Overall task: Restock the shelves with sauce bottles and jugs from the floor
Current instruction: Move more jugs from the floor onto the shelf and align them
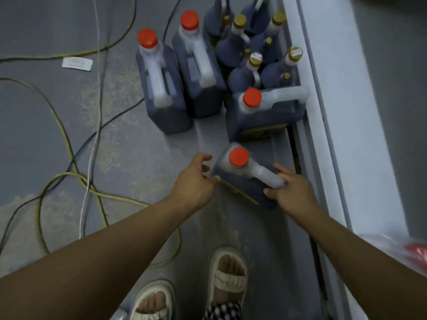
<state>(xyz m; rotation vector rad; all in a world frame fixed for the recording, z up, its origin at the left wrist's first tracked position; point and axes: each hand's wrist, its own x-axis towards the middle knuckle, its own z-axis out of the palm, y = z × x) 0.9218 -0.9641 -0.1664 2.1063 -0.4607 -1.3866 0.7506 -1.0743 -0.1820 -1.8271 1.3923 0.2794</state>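
The nearest jug sits on the floor by the shelf base, my right hand loosely touching its handle, my left hand open beside it; lifted one-handed, it could slip.

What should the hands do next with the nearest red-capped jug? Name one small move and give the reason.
Probably curl the right hand round the handle of the nearest jug. Its fingers lie at the handle's end but look not yet wrapped round it. The left hand is open beside the jug's other side, seemingly ready to steady it for the lift.
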